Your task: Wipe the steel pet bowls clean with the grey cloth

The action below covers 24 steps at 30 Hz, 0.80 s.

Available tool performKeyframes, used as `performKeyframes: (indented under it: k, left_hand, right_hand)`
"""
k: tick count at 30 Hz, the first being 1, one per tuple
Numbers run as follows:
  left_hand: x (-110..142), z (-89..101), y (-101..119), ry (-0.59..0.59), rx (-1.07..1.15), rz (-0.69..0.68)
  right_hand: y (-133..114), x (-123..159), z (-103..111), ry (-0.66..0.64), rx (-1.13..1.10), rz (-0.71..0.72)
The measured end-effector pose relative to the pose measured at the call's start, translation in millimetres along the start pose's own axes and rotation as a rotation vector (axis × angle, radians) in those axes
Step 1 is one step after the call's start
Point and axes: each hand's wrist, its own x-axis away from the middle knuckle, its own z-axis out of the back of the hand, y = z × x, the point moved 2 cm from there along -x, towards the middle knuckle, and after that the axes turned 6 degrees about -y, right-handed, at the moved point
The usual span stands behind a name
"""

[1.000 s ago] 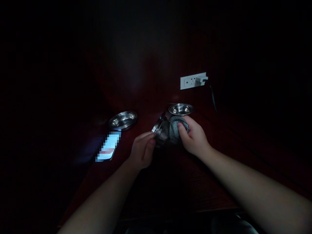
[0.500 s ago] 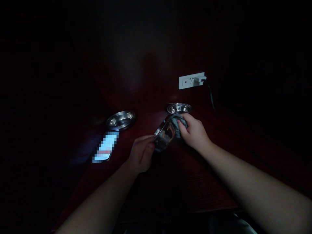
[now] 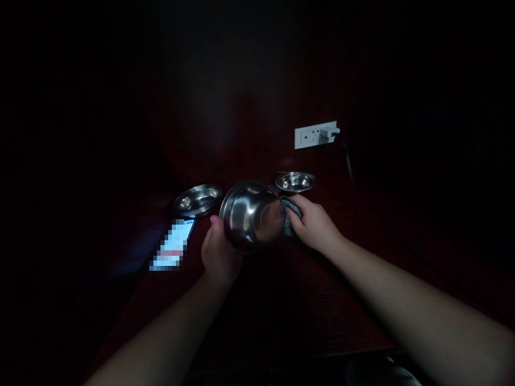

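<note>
A shiny metal bowl (image 3: pixel 253 214) is held up over the dark red table, tilted so that its rounded outside faces me. My left hand (image 3: pixel 220 252) grips its rim on the left, thumb on top; the other fingers are hidden behind the bowl. Pinched in my right hand (image 3: pixel 316 220) is a grey-green patterned cloth (image 3: pixel 288 215), which touches the bowl's right side.
Metal dishes stand at the back, a left one (image 3: pixel 199 199) and a right one (image 3: pixel 295 181). A lit phone (image 3: pixel 173 245), its screen blurred out, lies at the left. A white wall socket (image 3: pixel 316 134) holds a plug with a dark cable (image 3: pixel 349 161).
My left hand has turned the bowl, so its outside now faces me instead of its side edge. The right hand with the cloth has shifted slightly down and left.
</note>
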Motion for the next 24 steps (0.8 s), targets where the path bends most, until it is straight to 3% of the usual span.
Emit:
performKeyframes:
  k: [2,6,10,18,24]
  left_hand:
    - [-4.2,-2.2,4.1,0.087,0.165,0.098]
    - [-8.0,-7.7,8.8,0.091,0.356,0.255]
    - [-7.2,-8.3,5.7,0.083,0.451,0.326]
    - [-8.9,-21.0,16.0,0.074,0.721,0.352]
    - [-4.0,-25.6,15.0,-0.041,0.631,0.299]
  right_hand:
    - [-0.2,0.8,-3.2,-0.037,-0.021,-0.007]
    - [1.1,2.0,-5.9,-0.035,-0.067,-0.006]
    - [0.9,3.2,-6.1,-0.022,-0.113,0.001]
    - [-5.7,6.8,-3.9,-0.029,-0.158,0.027]
    - [-19.2,14.1,-2.2,-0.112,-0.239,0.157]
